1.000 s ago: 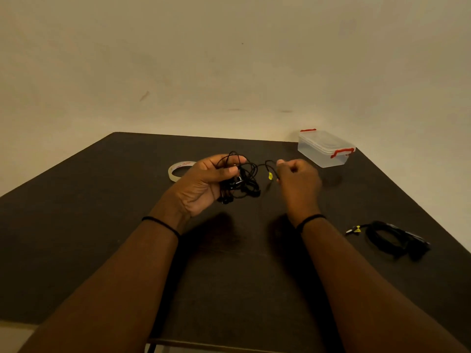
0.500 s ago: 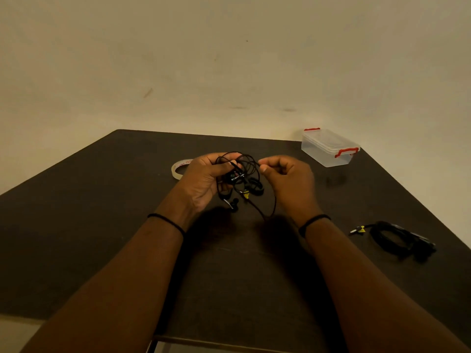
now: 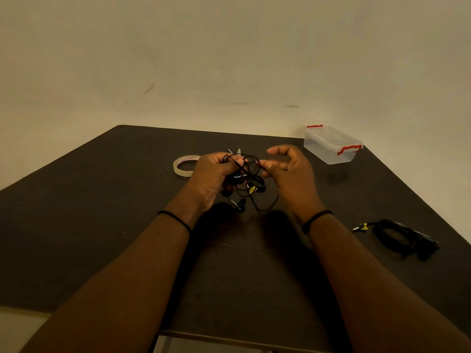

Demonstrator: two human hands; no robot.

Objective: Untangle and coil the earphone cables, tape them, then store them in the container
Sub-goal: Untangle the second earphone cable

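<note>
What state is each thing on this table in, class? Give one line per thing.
Tangled earphones: knotted, held above the table.
Left hand: grips the tangle.
Right hand: fingers loosely curled, thumb at the tangle; a pinch cannot be told.
Container: lid on, red clips.
Tape roll: lying flat, untouched.
Second earphones: coiled, lying on the table.

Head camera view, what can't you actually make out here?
- Tangled earphone cable: dim light hides how the strands cross; left hand covers part.
- Right hand: motion blur, grip on cable unclear.
- Tape roll: red print too small.
- Container: contents unclear through cloudy plastic.
- Coiled cable: taping lost in shadow.
</note>
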